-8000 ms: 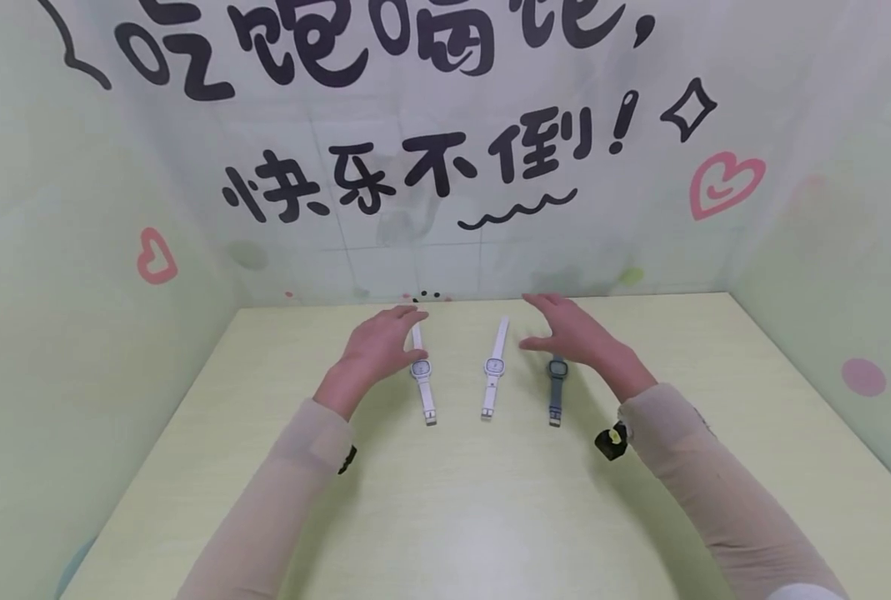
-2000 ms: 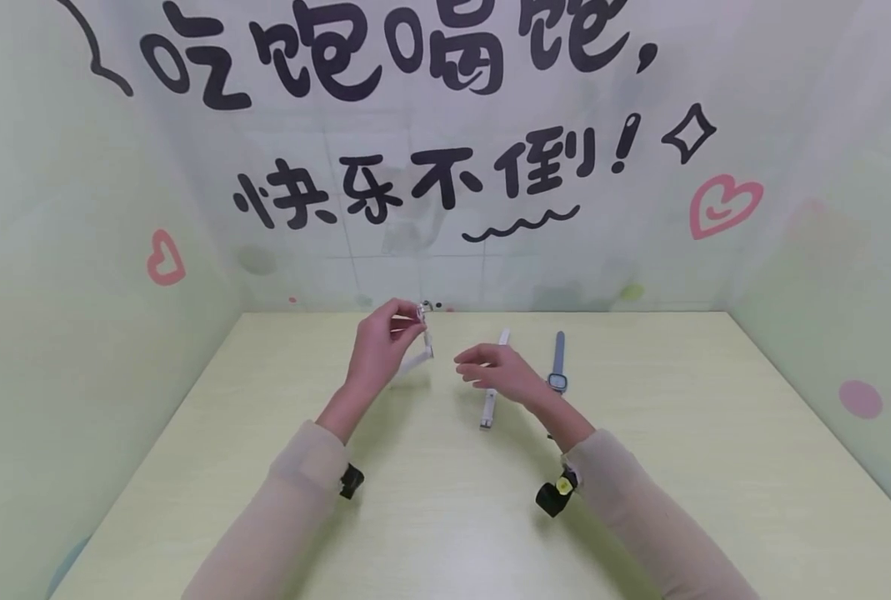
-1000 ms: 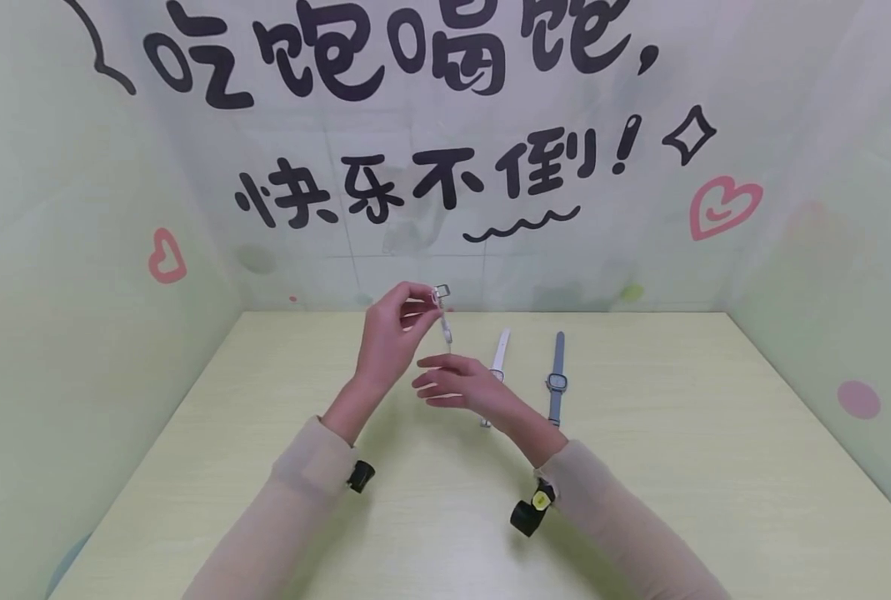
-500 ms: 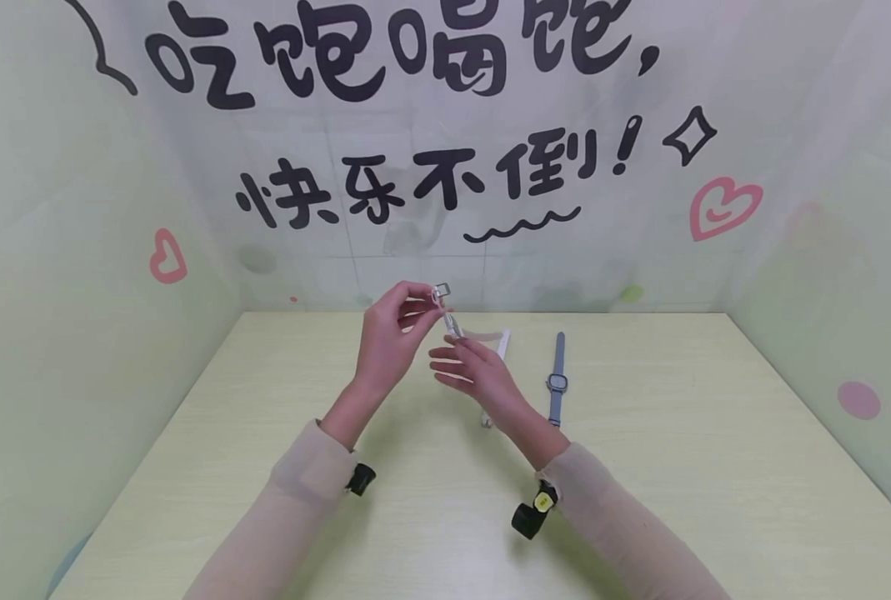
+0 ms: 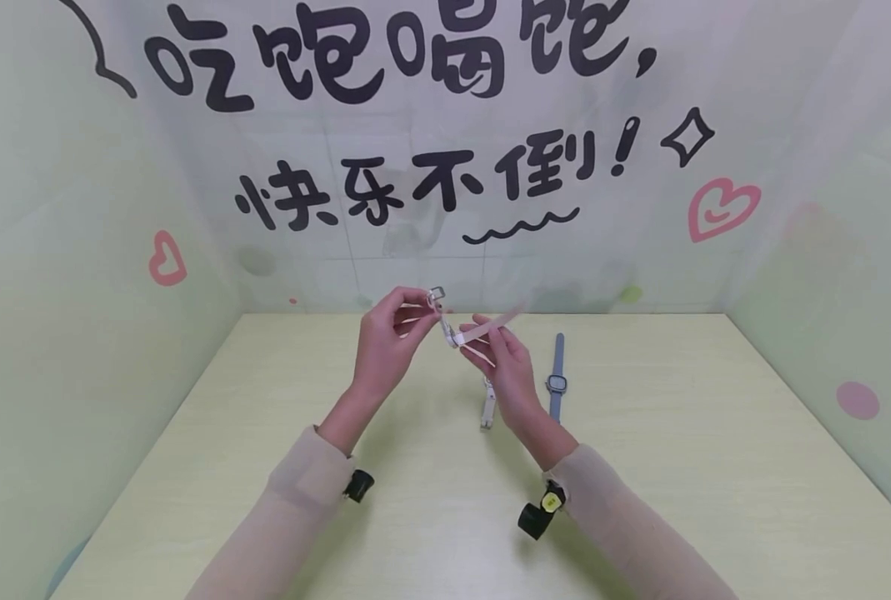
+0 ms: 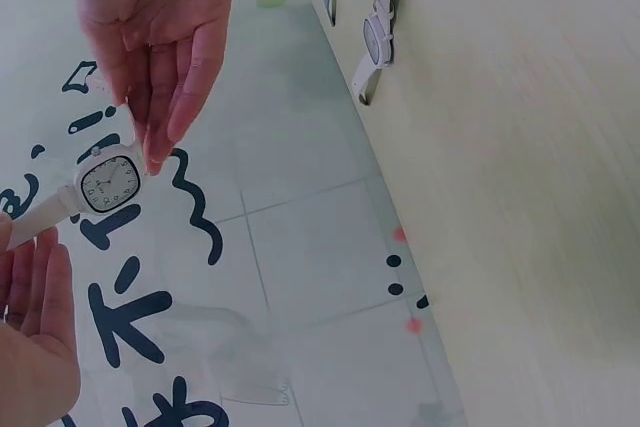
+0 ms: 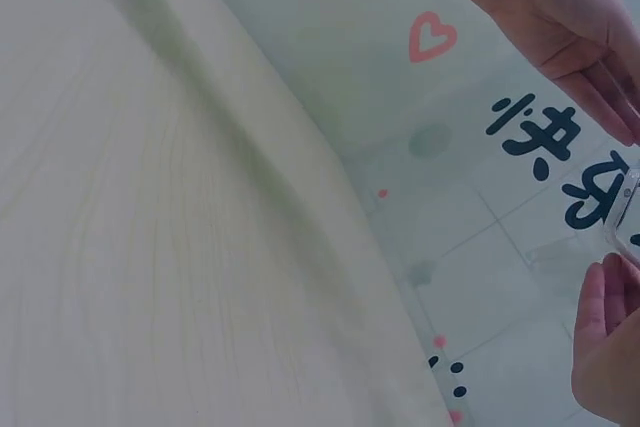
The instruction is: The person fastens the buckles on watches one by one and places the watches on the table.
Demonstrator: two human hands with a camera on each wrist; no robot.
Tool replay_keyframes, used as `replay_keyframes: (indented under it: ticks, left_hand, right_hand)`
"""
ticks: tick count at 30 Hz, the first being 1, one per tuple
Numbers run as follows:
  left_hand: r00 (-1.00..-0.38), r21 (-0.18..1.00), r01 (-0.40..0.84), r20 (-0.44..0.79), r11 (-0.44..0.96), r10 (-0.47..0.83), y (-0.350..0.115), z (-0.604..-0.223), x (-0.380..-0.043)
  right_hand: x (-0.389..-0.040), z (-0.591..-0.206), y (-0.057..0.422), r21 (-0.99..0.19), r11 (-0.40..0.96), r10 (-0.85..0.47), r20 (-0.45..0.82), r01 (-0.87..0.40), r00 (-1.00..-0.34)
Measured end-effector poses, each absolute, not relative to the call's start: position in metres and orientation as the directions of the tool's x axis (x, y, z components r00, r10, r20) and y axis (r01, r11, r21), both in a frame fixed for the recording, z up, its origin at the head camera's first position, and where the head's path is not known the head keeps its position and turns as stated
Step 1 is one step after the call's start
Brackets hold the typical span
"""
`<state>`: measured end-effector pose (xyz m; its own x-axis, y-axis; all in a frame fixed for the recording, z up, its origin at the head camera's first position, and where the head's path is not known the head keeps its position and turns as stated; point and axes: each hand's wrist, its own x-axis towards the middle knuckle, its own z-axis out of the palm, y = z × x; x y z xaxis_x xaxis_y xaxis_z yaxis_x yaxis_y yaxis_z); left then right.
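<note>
In the head view, a white wristwatch [image 5: 453,336] is held up above the far part of the table. My left hand [image 5: 387,337] pinches its strap near the buckle. The strap's other half slants up to the right, between the thumb and fingers of my right hand [image 5: 510,371]. The left wrist view shows the square watch face [image 6: 108,183] between both hands. A second white wristwatch [image 5: 488,406] lies on the table, partly hidden by the right hand. To its right lies a blue-grey wristwatch [image 5: 557,383], laid out straight.
The pale wooden table [image 5: 445,517] ends at a back wall sheet [image 5: 407,242] printed with large dark characters. Pale sheets also stand at the left and right sides. A small black camera [image 5: 536,520] hangs under the right wrist, another [image 5: 358,485] under the left.
The left hand lifted the leftmost white watch off the table. The right hand came over from the right and took its free strap, swinging it up to the right. The other watches stay put.
</note>
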<state>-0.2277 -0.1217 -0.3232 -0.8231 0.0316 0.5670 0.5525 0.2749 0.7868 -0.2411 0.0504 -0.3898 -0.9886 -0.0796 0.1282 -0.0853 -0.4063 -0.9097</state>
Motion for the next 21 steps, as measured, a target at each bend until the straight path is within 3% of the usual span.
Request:
replay_keyframes:
  ticks: [9, 21]
  left_hand:
    - [-0.870, 0.841, 0.484, 0.492, 0.242, 0.032, -0.124, -0.326, -0.227]
    - [-0.917, 0.900, 0.396, 0.396, 0.180, 0.035, -0.128, -0.334, -0.227]
  right_hand:
    - [-0.240, -0.384, 0.058, -0.881, -0.419, -0.028, 0.254, -0.219, -0.967]
    - [-0.235, -0.381, 0.060, -0.923, -0.246, -0.072, 0.321, -0.295, -0.944]
